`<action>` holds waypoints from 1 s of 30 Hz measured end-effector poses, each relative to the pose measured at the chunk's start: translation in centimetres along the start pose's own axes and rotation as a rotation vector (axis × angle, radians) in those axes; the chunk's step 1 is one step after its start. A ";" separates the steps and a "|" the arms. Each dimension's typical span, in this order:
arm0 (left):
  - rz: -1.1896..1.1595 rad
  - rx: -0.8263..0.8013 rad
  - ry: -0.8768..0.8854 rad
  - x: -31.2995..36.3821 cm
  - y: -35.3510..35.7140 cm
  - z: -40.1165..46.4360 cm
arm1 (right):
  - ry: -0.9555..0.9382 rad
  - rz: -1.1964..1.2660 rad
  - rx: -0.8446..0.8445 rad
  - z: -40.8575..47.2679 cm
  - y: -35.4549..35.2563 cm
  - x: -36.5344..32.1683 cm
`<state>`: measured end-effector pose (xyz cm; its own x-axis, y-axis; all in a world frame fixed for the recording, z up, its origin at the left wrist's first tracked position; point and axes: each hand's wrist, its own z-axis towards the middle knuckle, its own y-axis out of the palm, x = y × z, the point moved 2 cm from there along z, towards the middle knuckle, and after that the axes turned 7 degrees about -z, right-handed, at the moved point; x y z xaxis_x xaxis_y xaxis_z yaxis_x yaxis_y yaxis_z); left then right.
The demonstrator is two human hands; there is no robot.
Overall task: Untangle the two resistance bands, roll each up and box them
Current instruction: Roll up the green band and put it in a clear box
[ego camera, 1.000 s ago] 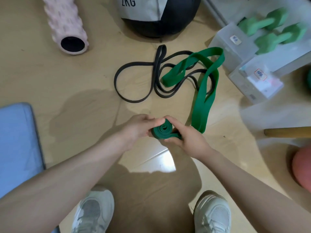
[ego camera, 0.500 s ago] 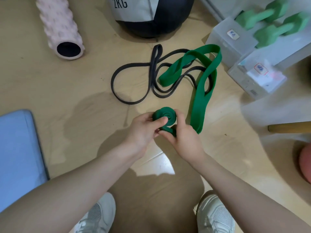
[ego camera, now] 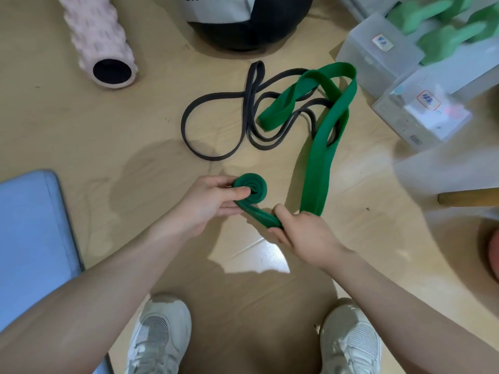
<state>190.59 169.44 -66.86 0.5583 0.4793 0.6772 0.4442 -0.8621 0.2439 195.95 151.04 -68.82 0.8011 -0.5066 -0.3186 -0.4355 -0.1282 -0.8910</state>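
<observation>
A wide green resistance band [ego camera: 321, 155] lies on the wooden floor, its far loop draped over a thin black band [ego camera: 216, 125]. The near end of the green band is wound into a small roll [ego camera: 253, 186]. My left hand [ego camera: 210, 201] pinches that roll, thumb on its face. My right hand [ego camera: 302, 230] grips the flat green strip just right of the roll. Two translucent plastic boxes [ego camera: 378, 52] [ego camera: 421, 114] stand at the right.
A pink foam roller [ego camera: 100, 41] lies at the top left and a black-and-grey weighted ball [ego camera: 248, 20] at the top. Green dumbbells [ego camera: 442, 36] sit behind the boxes. A blue mat [ego camera: 29, 238] is at the left, a wooden stick [ego camera: 469, 197] and pink ball [ego camera: 491, 252] at the right.
The roll has turned from lying flat between both hands to standing with its spiral face up. My right hand slid down and right along the strip, away from the roll.
</observation>
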 end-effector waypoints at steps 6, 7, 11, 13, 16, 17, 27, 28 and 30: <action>0.288 -0.270 -0.241 -1.2 -0.1 -0.1 | 0.018 0.056 0.000 -0.2 -0.8 0.9; 0.318 -0.293 -0.269 -1.1 -0.1 0.0 | -0.029 0.068 -0.036 0.0 -0.9 1.1; 0.506 -0.377 -0.319 -0.4 0.4 0.1 | -0.217 0.170 -0.101 1.1 -1.4 1.0; 0.590 -0.400 -0.343 -0.2 0.5 0.0 | -0.249 0.250 -0.080 1.0 -1.2 0.3; 0.569 -0.393 -0.352 0.3 0.5 -0.3 | -0.202 0.433 -0.077 0.9 -1.2 0.2; 0.527 -0.354 -0.326 0.4 0.6 -0.3 | -0.163 0.494 -0.077 1.0 -1.2 0.5; -0.423 0.139 -0.036 -4.4 3.6 -2.8 | 0.259 0.414 0.338 1.1 -1.7 -2.0; -0.458 0.140 -0.005 -4.4 3.6 -2.8 | 0.268 0.420 0.348 1.2 -1.5 -2.2; -0.504 0.133 0.034 -4.2 3.6 -2.7 | 0.305 0.448 0.354 1.4 -1.5 -2.7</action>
<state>187.96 163.85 -66.90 0.2300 0.8216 0.5215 0.7381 -0.4966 0.4568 195.02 153.74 -67.06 0.3984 -0.6719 -0.6243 -0.4972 0.4138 -0.7626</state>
